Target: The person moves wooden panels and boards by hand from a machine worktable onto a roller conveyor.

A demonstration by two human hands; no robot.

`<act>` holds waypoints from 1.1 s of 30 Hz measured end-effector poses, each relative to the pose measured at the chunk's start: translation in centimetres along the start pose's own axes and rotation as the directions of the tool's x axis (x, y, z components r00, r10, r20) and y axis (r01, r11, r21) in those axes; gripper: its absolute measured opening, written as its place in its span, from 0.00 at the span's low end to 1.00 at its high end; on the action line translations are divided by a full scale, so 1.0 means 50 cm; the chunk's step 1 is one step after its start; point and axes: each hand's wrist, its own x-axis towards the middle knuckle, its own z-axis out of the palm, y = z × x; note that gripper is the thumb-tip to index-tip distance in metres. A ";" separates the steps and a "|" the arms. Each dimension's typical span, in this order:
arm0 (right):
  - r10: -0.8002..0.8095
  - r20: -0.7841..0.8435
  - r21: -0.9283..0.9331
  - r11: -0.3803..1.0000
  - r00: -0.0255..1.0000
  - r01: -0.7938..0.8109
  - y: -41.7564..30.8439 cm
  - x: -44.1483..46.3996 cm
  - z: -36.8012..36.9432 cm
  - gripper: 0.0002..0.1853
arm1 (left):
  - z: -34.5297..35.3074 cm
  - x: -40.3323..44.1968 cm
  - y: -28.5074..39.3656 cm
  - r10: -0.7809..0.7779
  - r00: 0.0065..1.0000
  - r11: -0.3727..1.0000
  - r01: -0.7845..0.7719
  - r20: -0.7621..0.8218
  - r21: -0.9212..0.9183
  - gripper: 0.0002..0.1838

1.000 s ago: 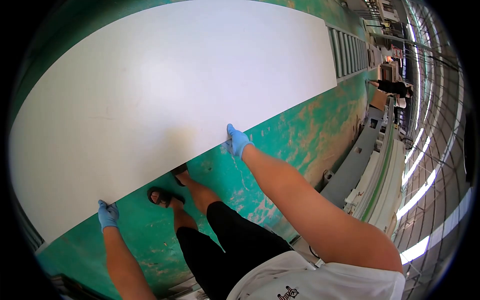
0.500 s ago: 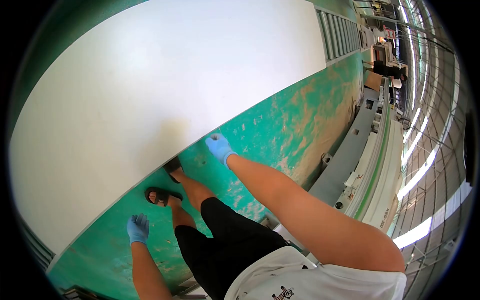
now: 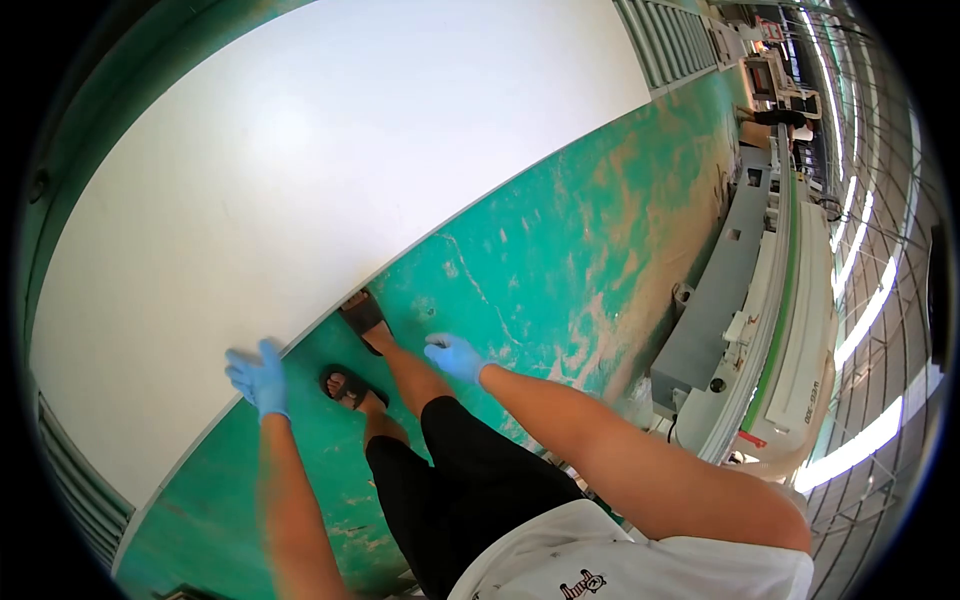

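Note:
A large white board (image 3: pixel 330 170) lies flat at the upper left, its long near edge running diagonally past my feet. My left hand (image 3: pixel 258 380), in a blue glove, reaches over that edge with its fingers spread on or just above the board; contact is hard to tell. My right hand (image 3: pixel 456 358), also in a blue glove, hangs over the green floor, apart from the board. Its fingers are curled closed, and whatever they may hold is hidden.
Roller conveyors (image 3: pixel 672 45) extend beyond the board's far end, and more rollers (image 3: pixel 85 490) show at the lower left. A long grey and white machine (image 3: pixel 745 330) stands to the right across the green floor (image 3: pixel 560 250). Farther off is another person (image 3: pixel 780 118).
My left hand has moved up from over the floor to the board's edge, its fingers spreading. My right hand has drawn back from the edge, still curled. The view has shifted slightly.

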 end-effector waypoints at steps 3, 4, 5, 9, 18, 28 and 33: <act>0.101 -0.028 0.065 0.993 0.995 -0.099 0.073 -0.062 -0.015 0.26 | 0.054 0.064 -0.054 -0.464 0.884 0.839 0.458 0.053 -0.292 0.46; 0.175 -0.021 0.112 0.979 0.984 -0.172 0.095 -0.084 -0.015 0.26 | 0.067 0.077 -0.066 -0.476 0.879 0.840 0.459 0.012 -0.290 0.48; 0.185 -0.015 0.114 0.977 0.983 -0.182 0.116 -0.102 -0.017 0.26 | 0.080 0.088 -0.088 -0.498 0.867 0.835 0.469 -0.032 -0.288 0.50; 0.318 -0.018 0.094 0.944 0.948 -0.315 0.206 -0.129 -0.006 0.24 | 0.123 0.129 -0.149 -0.526 0.844 0.831 0.482 -0.107 -0.278 0.51; 0.273 0.003 0.149 0.951 0.962 -0.270 0.243 -0.105 0.052 0.21 | -0.039 0.186 -0.357 -0.473 0.821 0.881 0.429 -0.319 -0.201 0.50; 0.348 0.008 0.169 0.924 0.938 -0.344 0.358 -0.116 -0.061 0.25 | -0.201 0.222 -0.420 -0.141 0.942 0.952 0.213 -0.304 0.219 0.51; 0.433 0.085 0.278 0.855 0.898 -0.438 0.303 -0.127 -0.087 0.22 | -0.125 0.116 -0.072 0.067 0.982 0.976 -0.028 -0.177 0.214 0.46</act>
